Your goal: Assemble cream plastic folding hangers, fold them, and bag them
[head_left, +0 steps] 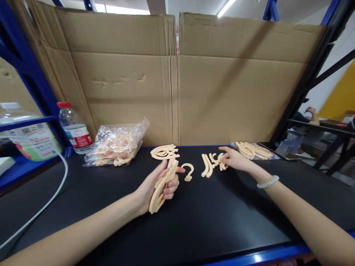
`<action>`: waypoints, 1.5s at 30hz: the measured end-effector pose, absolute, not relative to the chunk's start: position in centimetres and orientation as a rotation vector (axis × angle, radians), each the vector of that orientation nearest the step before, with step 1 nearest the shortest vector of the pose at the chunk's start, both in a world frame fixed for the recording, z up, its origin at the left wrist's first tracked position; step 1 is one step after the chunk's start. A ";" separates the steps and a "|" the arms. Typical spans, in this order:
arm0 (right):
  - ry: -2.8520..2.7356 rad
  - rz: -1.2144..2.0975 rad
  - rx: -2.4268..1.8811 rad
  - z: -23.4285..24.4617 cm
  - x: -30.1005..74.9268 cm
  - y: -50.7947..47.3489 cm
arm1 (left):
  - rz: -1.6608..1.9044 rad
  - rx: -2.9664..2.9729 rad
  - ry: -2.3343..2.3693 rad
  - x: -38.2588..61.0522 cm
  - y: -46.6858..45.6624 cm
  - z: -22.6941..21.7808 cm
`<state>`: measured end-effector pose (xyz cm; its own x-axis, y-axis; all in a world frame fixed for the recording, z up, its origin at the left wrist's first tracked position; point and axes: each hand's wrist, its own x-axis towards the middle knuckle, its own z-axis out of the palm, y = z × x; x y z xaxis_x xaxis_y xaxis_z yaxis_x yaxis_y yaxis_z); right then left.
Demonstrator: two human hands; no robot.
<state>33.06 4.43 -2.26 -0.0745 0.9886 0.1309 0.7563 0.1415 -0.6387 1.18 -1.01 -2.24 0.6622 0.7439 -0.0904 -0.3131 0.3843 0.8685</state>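
Observation:
My left hand (158,184) is closed round a stack of cream plastic hook pieces (163,183), held on edge above the black table (210,221). My right hand (235,159) reaches forward, its fingers pinching at a small group of loose hook pieces (213,162) on the table; a bead bracelet (267,182) sits on that wrist. A single question-mark-shaped hook (188,170) lies between the two hands. A flat pile of the same pieces (164,151) rests just beyond my left hand.
A clear bag of hooks (116,146) lies at the back left beside a red-capped water bottle (74,127). Another bag of hooks (253,150) sits at the back right. Cardboard sheets (177,77) wall off the back. A white cable (52,195) crosses the left side.

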 end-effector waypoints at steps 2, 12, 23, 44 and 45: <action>-1.915 0.461 -1.697 -2.4 32.8 4.4 | 0.740 0.966 0.500 1.3 -1.4 -2.3; -2.148 0.138 -1.650 -2.5 32.2 3.6 | 0.775 0.909 0.584 2.2 -2.4 -2.5; -2.245 -0.008 -1.639 -3.2 33.2 3.9 | 0.786 1.315 0.742 2.2 -2.8 -2.9; -2.508 -0.778 -0.403 -3.0 22.0 -4.4 | 0.898 1.135 0.663 2.8 -2.6 -3.6; -2.508 -0.797 -0.422 -3.1 22.0 -4.5 | 0.893 1.159 0.668 2.8 -2.6 -3.7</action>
<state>22.01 -4.52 -3.08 -0.8412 0.1446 0.5210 0.4187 0.7839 0.4585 2.78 -2.58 -3.74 0.5011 0.8654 0.0003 -0.2442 0.1411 0.9594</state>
